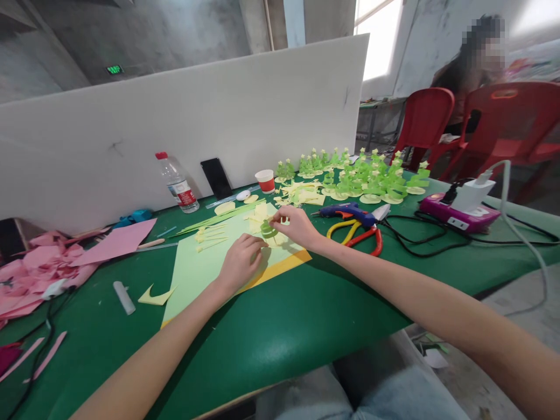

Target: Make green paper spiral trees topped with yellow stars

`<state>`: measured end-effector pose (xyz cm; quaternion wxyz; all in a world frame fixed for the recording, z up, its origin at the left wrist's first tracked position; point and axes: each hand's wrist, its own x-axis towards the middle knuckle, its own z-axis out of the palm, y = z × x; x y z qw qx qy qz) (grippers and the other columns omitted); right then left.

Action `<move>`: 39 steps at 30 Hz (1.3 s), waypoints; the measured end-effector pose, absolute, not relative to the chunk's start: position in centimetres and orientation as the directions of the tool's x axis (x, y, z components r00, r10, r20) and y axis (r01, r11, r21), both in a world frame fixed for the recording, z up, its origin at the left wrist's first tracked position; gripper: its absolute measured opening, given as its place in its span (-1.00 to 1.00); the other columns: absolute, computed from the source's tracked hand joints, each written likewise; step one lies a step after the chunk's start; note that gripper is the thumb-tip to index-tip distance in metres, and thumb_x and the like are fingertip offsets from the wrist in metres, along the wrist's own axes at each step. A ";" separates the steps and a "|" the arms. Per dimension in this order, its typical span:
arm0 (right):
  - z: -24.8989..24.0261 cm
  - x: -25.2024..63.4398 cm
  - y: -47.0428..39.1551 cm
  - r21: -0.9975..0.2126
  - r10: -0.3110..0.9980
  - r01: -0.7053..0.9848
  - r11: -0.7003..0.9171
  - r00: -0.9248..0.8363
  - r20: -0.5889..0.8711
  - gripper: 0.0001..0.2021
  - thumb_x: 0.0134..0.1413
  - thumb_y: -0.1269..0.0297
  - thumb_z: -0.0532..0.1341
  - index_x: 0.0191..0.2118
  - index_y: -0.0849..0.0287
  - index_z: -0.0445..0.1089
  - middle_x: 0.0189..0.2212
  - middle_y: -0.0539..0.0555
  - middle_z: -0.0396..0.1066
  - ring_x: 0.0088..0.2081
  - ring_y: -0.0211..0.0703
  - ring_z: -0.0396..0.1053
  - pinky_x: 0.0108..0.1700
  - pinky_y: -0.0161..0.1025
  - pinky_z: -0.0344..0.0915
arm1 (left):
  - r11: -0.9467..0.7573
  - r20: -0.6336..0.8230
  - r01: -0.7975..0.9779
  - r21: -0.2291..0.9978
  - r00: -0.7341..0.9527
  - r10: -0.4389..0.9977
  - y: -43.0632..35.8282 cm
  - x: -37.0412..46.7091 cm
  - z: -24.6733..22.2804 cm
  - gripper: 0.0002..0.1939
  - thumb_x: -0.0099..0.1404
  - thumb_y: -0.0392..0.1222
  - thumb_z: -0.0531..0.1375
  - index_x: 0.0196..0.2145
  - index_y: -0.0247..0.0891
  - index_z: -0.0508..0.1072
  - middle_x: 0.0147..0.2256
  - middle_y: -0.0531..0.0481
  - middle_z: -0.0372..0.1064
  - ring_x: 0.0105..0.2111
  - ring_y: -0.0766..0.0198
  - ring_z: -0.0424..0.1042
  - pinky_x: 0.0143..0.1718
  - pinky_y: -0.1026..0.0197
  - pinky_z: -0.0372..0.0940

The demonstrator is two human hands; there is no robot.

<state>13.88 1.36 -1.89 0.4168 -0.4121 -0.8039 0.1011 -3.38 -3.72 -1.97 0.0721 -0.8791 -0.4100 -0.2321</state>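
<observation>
A small green paper spiral (268,228) stands between my hands over a pale yellow paper base. My right hand (298,226) pinches it near its top with thumb and fingertips. Low on its near left side is my left hand (242,258), with fingers curled and their tips drawn together; what they hold is hidden. Both hands are above a pale green paper sheet (196,286) with an orange edge. Thin yellow sticks with star-like tips (212,233) lie to the left, beside long green paper strips (205,220).
Many finished green paper trees (363,178) crowd the back right. A glue gun (345,211), pliers (376,242) and purple power strip (459,213) with cables lie at right. A bottle (181,189), phone (216,178) and paper cup (265,182) stand behind; pink paper (39,268) lies left.
</observation>
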 end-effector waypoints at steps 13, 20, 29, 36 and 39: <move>-1.9 14.0 1.5 -0.494 0.744 0.590 0.639 -0.312 0.590 -0.81 0.13 0.24 0.11 -0.26 0.28 0.33 -0.31 0.04 0.36 -0.30 -0.26 0.34 -0.24 -0.19 0.32 | -0.621 0.445 0.784 0.013 0.552 0.706 -3.6 -3.4 -2.4 -0.68 0.15 -0.42 -0.07 -0.30 -0.30 0.44 -0.27 -0.12 0.45 -0.28 0.13 0.39 -0.32 0.14 0.31; -2.0 14.0 1.5 -0.500 0.740 0.579 0.644 -0.308 0.597 -0.81 0.13 0.24 0.10 -0.27 0.27 0.34 -0.32 0.04 0.36 -0.31 -0.27 0.34 -0.25 -0.20 0.32 | -0.634 0.447 0.773 0.022 0.560 0.698 -3.6 -3.3 -2.3 -0.70 0.13 -0.44 -0.05 -0.31 -0.28 0.43 -0.32 -0.08 0.47 -0.27 0.13 0.34 -0.33 0.15 0.31; -2.0 14.1 1.5 -0.503 0.726 0.554 0.664 -0.315 0.611 -0.80 0.13 0.23 0.10 -0.28 0.27 0.33 -0.34 0.03 0.36 -0.32 -0.27 0.34 -0.26 -0.21 0.32 | -0.642 0.438 0.767 0.029 0.567 0.697 -3.4 -3.4 -2.4 -0.68 0.11 -0.48 -0.06 -0.29 -0.31 0.42 -0.29 -0.12 0.45 -0.28 0.14 0.37 -0.27 0.12 0.30; -2.1 14.2 1.6 -0.507 0.727 0.552 0.662 -0.307 0.614 -0.81 0.13 0.23 0.11 -0.29 0.28 0.34 -0.34 0.03 0.36 -0.32 -0.27 0.34 -0.25 -0.20 0.32 | -0.626 0.418 0.779 0.018 0.563 0.713 -3.4 -3.3 -2.4 -0.68 0.14 -0.45 -0.07 -0.28 -0.32 0.43 -0.26 -0.14 0.45 -0.26 0.10 0.40 -0.28 0.10 0.28; -2.2 14.2 1.7 -0.503 0.723 0.551 0.666 -0.308 0.619 -0.81 0.12 0.23 0.11 -0.29 0.28 0.34 -0.34 0.03 0.36 -0.32 -0.27 0.34 -0.26 -0.20 0.32 | -0.619 0.414 0.785 0.012 0.559 0.718 -3.5 -3.2 -2.3 -0.68 0.14 -0.44 -0.07 -0.28 -0.30 0.43 -0.26 -0.13 0.45 -0.25 0.10 0.41 -0.30 0.11 0.27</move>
